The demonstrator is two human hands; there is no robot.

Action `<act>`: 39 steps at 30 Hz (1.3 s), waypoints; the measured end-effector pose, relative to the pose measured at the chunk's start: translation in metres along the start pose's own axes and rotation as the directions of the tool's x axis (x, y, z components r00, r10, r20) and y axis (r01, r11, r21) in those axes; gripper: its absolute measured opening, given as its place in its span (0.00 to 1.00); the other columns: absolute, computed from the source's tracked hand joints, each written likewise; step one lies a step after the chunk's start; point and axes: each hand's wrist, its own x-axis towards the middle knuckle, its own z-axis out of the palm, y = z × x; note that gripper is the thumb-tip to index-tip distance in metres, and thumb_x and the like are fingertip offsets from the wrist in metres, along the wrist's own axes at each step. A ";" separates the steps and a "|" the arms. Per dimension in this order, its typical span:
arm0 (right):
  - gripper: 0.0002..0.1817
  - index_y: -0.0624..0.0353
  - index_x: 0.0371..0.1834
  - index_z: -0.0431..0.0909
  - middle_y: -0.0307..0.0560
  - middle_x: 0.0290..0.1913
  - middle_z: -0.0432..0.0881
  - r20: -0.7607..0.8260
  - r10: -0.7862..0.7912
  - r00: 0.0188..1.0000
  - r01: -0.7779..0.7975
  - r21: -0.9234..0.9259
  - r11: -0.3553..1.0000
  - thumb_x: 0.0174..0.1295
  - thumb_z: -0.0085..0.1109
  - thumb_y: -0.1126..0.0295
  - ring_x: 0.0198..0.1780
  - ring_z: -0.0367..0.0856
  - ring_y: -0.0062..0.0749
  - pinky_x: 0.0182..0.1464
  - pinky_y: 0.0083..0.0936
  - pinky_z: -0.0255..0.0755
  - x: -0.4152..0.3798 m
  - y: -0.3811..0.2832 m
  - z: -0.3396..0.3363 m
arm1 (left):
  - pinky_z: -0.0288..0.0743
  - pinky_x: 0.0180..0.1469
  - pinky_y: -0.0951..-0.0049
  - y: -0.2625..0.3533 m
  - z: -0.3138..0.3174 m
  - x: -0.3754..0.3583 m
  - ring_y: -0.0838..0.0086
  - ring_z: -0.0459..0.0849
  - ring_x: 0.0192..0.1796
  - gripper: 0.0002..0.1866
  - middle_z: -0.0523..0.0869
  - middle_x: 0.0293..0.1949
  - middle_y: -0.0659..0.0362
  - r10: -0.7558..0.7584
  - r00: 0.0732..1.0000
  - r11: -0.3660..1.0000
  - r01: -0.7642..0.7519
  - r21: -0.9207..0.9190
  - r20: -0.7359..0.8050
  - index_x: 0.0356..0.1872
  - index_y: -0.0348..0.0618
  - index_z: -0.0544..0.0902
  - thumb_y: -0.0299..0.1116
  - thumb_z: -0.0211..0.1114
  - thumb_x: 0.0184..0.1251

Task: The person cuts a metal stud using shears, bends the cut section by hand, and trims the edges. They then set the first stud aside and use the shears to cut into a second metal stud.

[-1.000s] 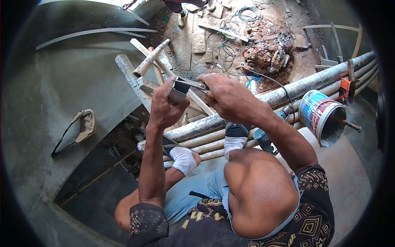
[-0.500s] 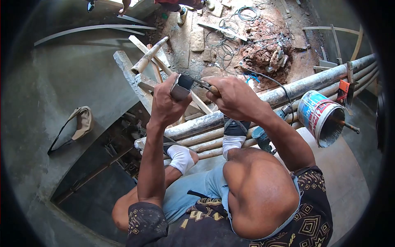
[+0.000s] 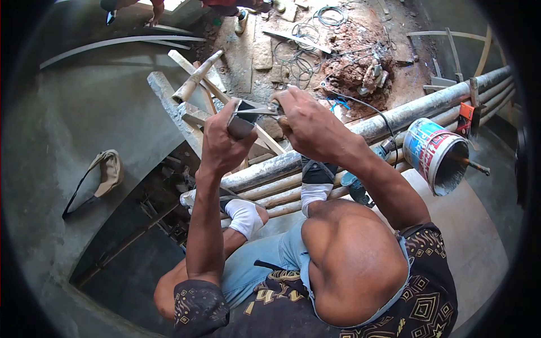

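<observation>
My left hand (image 3: 217,143) is closed around a dark block-like piece (image 3: 242,128) with a black flat face and a brown rounded end; its exact kind I cannot make out. My right hand (image 3: 315,125) is closed on a tool with a slim metal blade (image 3: 260,111) and a wooden handle mostly covered by the fingers. The blade reaches left across the dark piece and appears to touch its upper side. Both hands are raised in front of me, above the long pipes (image 3: 265,172).
A paint bucket (image 3: 425,149) with a stick in it rests tilted at right, near a teal power tool (image 3: 350,181) and black cable. A cap (image 3: 110,172) lies at left. Timber pieces (image 3: 197,79), a rubble heap (image 3: 360,70) and coiled wire are ahead. Another person stands at the top.
My right hand has turned, its fingers tilting upward, and the metal blade now lies flatter over the dark piece. My left hand keeps its hold. The view has shifted slightly.
</observation>
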 end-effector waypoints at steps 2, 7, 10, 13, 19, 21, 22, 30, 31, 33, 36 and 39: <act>0.13 0.73 0.47 0.73 0.68 0.46 0.79 -0.009 -0.052 0.999 0.051 -0.108 0.993 0.67 0.54 0.72 0.51 0.79 0.60 0.58 0.47 0.72 0.003 -0.002 -0.003 | 0.72 0.31 0.77 0.001 -0.003 -0.001 0.83 0.76 0.27 0.13 0.82 0.27 0.63 -0.089 0.994 0.996 0.090 -0.003 0.061 0.43 0.34 0.81 0.29 0.71 0.60; 0.14 0.73 0.47 0.74 0.68 0.46 0.79 -0.007 -0.115 0.993 0.113 -0.125 0.986 0.68 0.55 0.70 0.52 0.79 0.60 0.58 0.47 0.72 0.006 0.006 0.000 | 0.72 0.30 0.73 0.000 -0.001 0.000 0.78 0.78 0.25 0.12 0.82 0.25 0.61 -0.038 0.999 0.999 0.038 -0.021 0.035 0.40 0.35 0.81 0.28 0.70 0.57; 0.15 0.72 0.49 0.72 0.68 0.44 0.79 0.036 -0.071 0.997 0.073 -0.041 0.997 0.64 0.56 0.73 0.51 0.78 0.61 0.57 0.49 0.72 0.007 0.007 0.000 | 0.73 0.29 0.70 0.001 0.000 0.001 0.73 0.80 0.23 0.12 0.82 0.23 0.58 -0.040 0.999 0.999 0.041 -0.029 0.018 0.38 0.36 0.81 0.28 0.70 0.54; 0.17 0.71 0.49 0.70 0.67 0.42 0.78 0.059 -0.035 0.998 0.033 0.022 0.999 0.58 0.57 0.75 0.50 0.78 0.63 0.54 0.50 0.72 0.007 0.010 0.004 | 0.72 0.29 0.71 -0.001 0.001 0.000 0.74 0.79 0.23 0.12 0.81 0.22 0.59 -0.057 0.998 0.997 0.058 -0.056 0.022 0.38 0.36 0.80 0.28 0.70 0.54; 0.12 0.71 0.42 0.69 0.68 0.38 0.78 0.058 -0.003 0.998 -0.001 0.069 0.998 0.61 0.58 0.73 0.43 0.81 0.64 0.48 0.50 0.75 0.006 0.010 0.007 | 0.71 0.28 0.71 -0.001 -0.001 0.000 0.77 0.77 0.23 0.11 0.80 0.22 0.60 -0.075 0.997 0.995 0.077 -0.062 0.031 0.37 0.36 0.80 0.28 0.71 0.55; 0.11 0.70 0.38 0.70 0.68 0.36 0.79 0.034 0.001 0.999 -0.003 0.058 0.998 0.65 0.58 0.71 0.41 0.82 0.64 0.46 0.50 0.76 0.006 0.008 0.005 | 0.71 0.28 0.72 -0.002 -0.002 0.000 0.77 0.77 0.22 0.11 0.80 0.22 0.60 -0.086 0.996 0.994 0.089 -0.068 0.037 0.36 0.37 0.79 0.28 0.71 0.55; 0.11 0.70 0.38 0.69 0.67 0.35 0.79 0.067 0.032 0.997 -0.037 0.069 0.997 0.65 0.58 0.71 0.40 0.83 0.64 0.45 0.50 0.77 0.007 0.005 0.001 | 0.72 0.29 0.74 -0.003 -0.004 0.000 0.81 0.77 0.25 0.10 0.81 0.24 0.63 -0.093 0.993 0.994 0.096 -0.043 0.070 0.37 0.37 0.80 0.28 0.71 0.57; 0.11 0.69 0.39 0.70 0.67 0.34 0.80 0.101 0.048 0.994 -0.055 0.072 0.996 0.64 0.58 0.71 0.40 0.84 0.64 0.44 0.50 0.77 0.011 0.009 0.006 | 0.73 0.31 0.77 0.003 -0.010 0.002 0.84 0.77 0.27 0.10 0.82 0.26 0.66 -0.150 0.981 0.988 0.152 -0.006 0.121 0.38 0.39 0.81 0.28 0.72 0.58; 0.11 0.69 0.39 0.70 0.67 0.35 0.80 -0.001 -0.039 0.999 0.039 0.046 0.998 0.63 0.58 0.71 0.41 0.84 0.63 0.44 0.50 0.77 0.012 0.013 0.012 | 0.72 0.30 0.75 0.005 -0.008 0.003 0.81 0.77 0.25 0.10 0.80 0.23 0.63 -0.112 0.990 0.993 0.115 -0.029 0.092 0.36 0.38 0.80 0.28 0.72 0.56; 0.11 0.69 0.39 0.70 0.66 0.36 0.80 -0.103 -0.123 0.987 0.125 0.015 0.992 0.63 0.59 0.71 0.42 0.84 0.63 0.45 0.49 0.77 0.013 0.013 0.015 | 0.71 0.28 0.72 0.003 -0.008 0.002 0.78 0.77 0.24 0.11 0.79 0.20 0.61 -0.075 0.995 0.996 0.078 -0.050 0.068 0.34 0.37 0.79 0.28 0.72 0.54; 0.12 0.69 0.40 0.70 0.66 0.37 0.81 -0.045 -0.089 0.995 0.090 0.022 0.996 0.62 0.59 0.71 0.43 0.84 0.61 0.46 0.48 0.77 0.018 0.009 0.015 | 0.71 0.28 0.72 -0.011 -0.010 0.000 0.76 0.76 0.23 0.11 0.78 0.20 0.60 -0.016 0.996 1.000 0.017 -0.009 0.092 0.33 0.37 0.79 0.28 0.72 0.54; 0.16 0.67 0.44 0.70 0.66 0.38 0.80 0.035 0.001 0.999 -0.005 0.119 0.993 0.60 0.62 0.68 0.43 0.82 0.66 0.47 0.53 0.75 0.021 0.009 0.016 | 0.72 0.31 0.75 -0.010 -0.014 -0.004 0.83 0.77 0.27 0.10 0.81 0.26 0.67 -0.117 0.990 0.993 0.115 0.032 0.083 0.36 0.40 0.81 0.29 0.72 0.57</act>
